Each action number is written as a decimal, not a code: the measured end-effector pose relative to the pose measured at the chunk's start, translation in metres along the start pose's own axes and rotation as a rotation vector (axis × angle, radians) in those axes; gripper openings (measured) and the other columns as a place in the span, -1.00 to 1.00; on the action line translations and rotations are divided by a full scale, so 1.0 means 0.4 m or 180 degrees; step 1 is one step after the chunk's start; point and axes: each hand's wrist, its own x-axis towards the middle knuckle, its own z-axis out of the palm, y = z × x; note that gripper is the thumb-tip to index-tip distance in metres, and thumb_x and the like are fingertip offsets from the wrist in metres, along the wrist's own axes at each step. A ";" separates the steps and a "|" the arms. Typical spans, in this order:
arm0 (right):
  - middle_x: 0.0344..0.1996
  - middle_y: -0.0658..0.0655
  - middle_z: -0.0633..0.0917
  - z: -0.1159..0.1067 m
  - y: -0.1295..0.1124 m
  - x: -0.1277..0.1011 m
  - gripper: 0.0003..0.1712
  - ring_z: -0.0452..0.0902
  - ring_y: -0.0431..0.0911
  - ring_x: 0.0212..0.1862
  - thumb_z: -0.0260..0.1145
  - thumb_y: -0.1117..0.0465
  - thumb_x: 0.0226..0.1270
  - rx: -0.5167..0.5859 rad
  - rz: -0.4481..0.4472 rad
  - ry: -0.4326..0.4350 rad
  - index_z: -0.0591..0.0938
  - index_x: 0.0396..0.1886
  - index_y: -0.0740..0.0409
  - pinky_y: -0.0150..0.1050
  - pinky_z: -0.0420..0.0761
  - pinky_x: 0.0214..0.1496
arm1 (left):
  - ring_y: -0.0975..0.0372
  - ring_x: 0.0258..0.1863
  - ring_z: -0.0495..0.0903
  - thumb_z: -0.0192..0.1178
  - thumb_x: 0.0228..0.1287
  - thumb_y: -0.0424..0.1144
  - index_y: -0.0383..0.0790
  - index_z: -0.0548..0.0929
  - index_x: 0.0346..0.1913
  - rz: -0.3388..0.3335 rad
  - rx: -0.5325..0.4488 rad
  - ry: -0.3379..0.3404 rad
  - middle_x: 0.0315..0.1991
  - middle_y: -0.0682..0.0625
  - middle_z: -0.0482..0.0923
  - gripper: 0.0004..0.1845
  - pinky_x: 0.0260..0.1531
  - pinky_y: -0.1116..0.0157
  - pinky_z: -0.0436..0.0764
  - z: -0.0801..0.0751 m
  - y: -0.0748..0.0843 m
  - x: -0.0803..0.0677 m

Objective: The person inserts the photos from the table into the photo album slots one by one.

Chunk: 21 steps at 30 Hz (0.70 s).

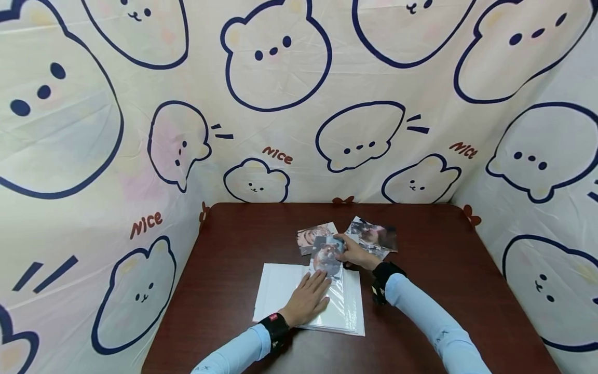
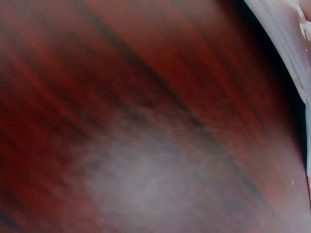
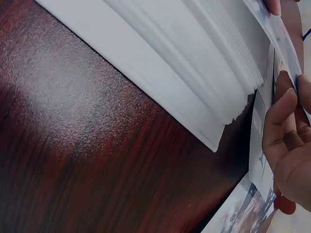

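Observation:
An open photo album (image 1: 275,284) with white pages and clear plastic sleeves lies near the middle of the table. Above its right page is a photo (image 1: 325,257), its lower end at the sleeve's upper edge; how far it goes inside cannot be made out. My right hand (image 1: 356,253) pinches the photo by its upper right part, thumb and fingers on it in the right wrist view. Flat on the album, my left hand (image 1: 307,300) rests with extended fingers, the tips by the photo's lower end. The left wrist view catches only a sliver of the album (image 2: 286,53).
Behind the album lie loose photos: one (image 1: 312,237) at the left and several overlapping ones (image 1: 376,236) at the right, partly behind my right hand. The brown table (image 1: 224,244) meets patterned cloth (image 1: 275,130) at its back and sides.

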 end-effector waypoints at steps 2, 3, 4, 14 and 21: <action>-0.19 0.31 0.50 0.000 -0.001 -0.004 -0.26 0.50 0.00 -0.24 0.18 0.39 0.35 0.0002 -0.0021 -0.0024 0.12 0.46 0.11 -0.09 0.56 -0.31 | 0.06 0.48 0.04 -0.19 0.50 0.02 -0.16 0.16 0.47 -0.0010 -0.0037 0.0015 0.48 -0.14 0.08 -0.40 0.38 0.04 0.13 0.003 0.001 0.002; -0.17 0.32 0.50 0.000 -0.002 -0.006 -0.25 0.49 0.01 -0.27 0.17 0.41 0.34 -0.0001 -0.0058 -0.0036 0.11 0.46 0.12 -0.07 0.56 -0.33 | 0.06 0.48 0.05 -0.18 0.50 0.02 -0.16 0.18 0.47 -0.0011 -0.0058 0.0037 0.48 -0.14 0.09 -0.41 0.38 0.04 0.13 0.003 0.001 0.003; -0.18 0.33 0.50 0.001 -0.003 -0.007 -0.24 0.49 0.02 -0.29 0.17 0.42 0.33 -0.0018 -0.0100 -0.0039 0.10 0.47 0.13 -0.07 0.55 -0.35 | 0.06 0.47 0.06 -0.18 0.50 0.01 -0.16 0.19 0.46 -0.0012 -0.0070 0.0058 0.48 -0.14 0.10 -0.42 0.38 0.04 0.14 0.004 0.002 0.004; -0.22 0.27 0.45 0.010 0.000 -0.001 -0.22 0.41 -0.03 -0.38 0.27 0.45 0.19 -0.0194 -0.0116 -0.0252 0.24 0.40 0.13 -0.17 0.51 -0.44 | 0.04 0.44 0.14 -0.19 0.49 -0.01 -0.17 0.30 0.41 0.0077 0.0070 0.0259 0.45 -0.16 0.16 -0.46 0.33 0.00 0.21 0.008 0.008 0.007; -0.22 0.26 0.53 0.005 -0.003 -0.016 -0.36 0.49 -0.02 -0.34 0.25 0.34 0.31 0.0019 -0.0039 -0.0309 0.28 0.36 0.18 -0.07 0.57 -0.38 | 0.06 0.44 0.16 -0.19 0.48 0.03 -0.09 0.30 0.42 0.0138 0.0225 0.0250 0.45 -0.11 0.17 -0.45 0.31 -0.06 0.22 -0.013 0.030 -0.009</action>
